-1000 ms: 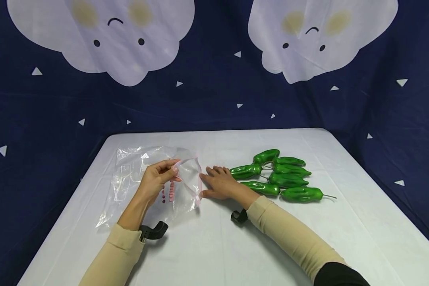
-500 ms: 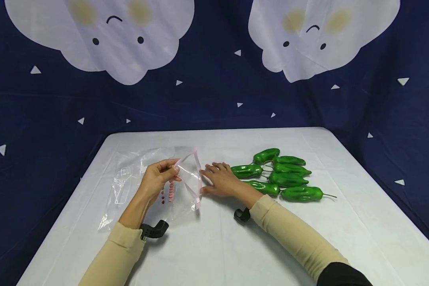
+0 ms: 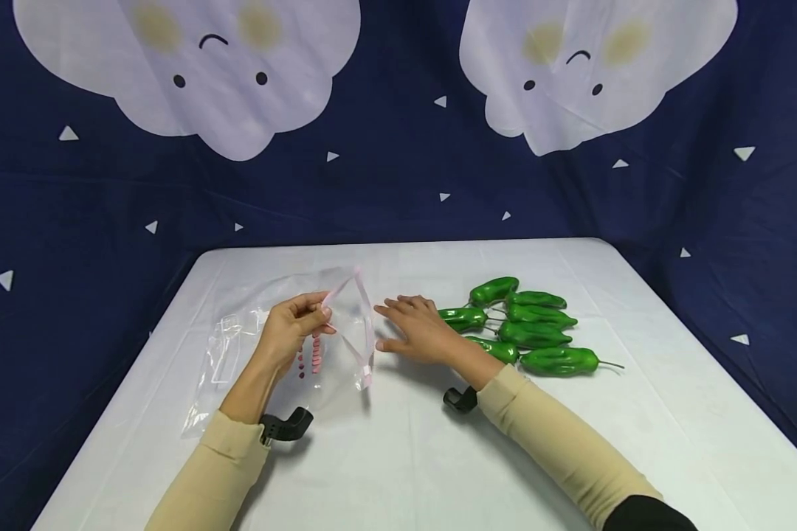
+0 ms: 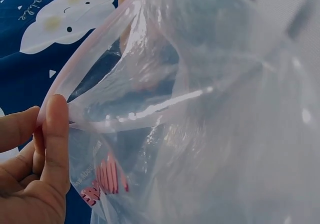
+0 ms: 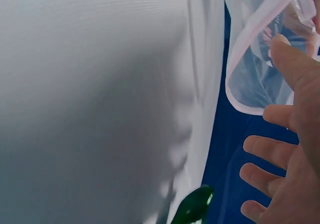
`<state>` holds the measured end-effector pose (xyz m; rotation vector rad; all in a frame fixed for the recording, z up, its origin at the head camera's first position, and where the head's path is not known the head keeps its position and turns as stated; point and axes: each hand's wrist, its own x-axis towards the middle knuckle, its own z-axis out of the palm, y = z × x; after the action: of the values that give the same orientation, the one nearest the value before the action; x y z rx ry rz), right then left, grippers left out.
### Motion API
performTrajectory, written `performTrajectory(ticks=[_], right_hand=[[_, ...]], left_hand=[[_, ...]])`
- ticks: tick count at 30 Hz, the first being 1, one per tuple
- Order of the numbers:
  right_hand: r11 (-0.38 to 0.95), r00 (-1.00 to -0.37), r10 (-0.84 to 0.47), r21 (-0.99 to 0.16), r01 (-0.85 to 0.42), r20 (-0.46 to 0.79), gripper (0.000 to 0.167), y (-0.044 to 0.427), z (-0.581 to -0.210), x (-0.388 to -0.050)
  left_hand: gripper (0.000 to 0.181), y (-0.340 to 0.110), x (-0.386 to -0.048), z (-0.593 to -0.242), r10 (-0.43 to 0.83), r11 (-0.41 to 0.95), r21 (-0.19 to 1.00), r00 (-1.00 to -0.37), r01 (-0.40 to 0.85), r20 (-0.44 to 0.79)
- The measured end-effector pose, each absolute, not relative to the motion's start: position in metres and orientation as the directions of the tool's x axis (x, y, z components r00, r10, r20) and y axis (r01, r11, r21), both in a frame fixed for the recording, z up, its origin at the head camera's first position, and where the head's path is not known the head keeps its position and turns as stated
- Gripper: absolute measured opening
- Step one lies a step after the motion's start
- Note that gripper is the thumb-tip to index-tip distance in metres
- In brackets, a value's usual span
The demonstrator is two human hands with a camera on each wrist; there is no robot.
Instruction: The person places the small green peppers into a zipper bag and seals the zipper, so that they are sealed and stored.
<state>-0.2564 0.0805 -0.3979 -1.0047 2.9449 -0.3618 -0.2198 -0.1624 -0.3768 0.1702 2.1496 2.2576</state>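
Observation:
A clear zip bag (image 3: pixel 332 369) with a pink rim and red print lies toward the left of the table, its mouth spread apart and facing right. My left hand (image 3: pixel 294 324) pinches the near-side rim between thumb and fingers; the left wrist view shows the pink edge (image 4: pixel 65 79) running up from that pinch. My right hand (image 3: pixel 418 328) hovers just right of the bag's mouth, fingers spread and holding nothing. Behind it, partly covered, lie green peppers (image 3: pixel 534 334). In the right wrist view, the thumb and fingers (image 5: pixel 270 151) appear beside the open rim (image 5: pixel 245 104).
Several green peppers lie grouped on the right half of the white table (image 3: pixel 405 457), one with a long stem (image 3: pixel 561 361) nearest the front. A dark blue cloth with clouds (image 3: pixel 398 177) hangs behind the table. Black camera mounts (image 3: pixel 288 426) sit on both wrists.
My right hand has drawn back slightly to the right, away from the bag's rim. The bag's mouth gapes wider and stands up more. My left hand keeps its pinch.

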Motion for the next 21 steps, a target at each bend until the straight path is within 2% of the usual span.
performTrajectory(ticks=[7, 21], right_hand=[[0.748, -0.792, -0.588, -0.262, -0.609, 0.164, 0.066, 0.096, -0.395, -0.254], [0.747, -0.815, -0.535, -0.324, -0.58, 0.224, 0.067, 0.12, -0.394, -0.245]], left_hand=[[0.043, -0.163, -0.22, -0.374, 0.082, -0.063, 0.996, -0.994, 0.06, 0.065], [0.044, -0.163, -0.219, -0.371, 0.092, -0.084, 0.994, -0.992, 0.073, 0.081]])
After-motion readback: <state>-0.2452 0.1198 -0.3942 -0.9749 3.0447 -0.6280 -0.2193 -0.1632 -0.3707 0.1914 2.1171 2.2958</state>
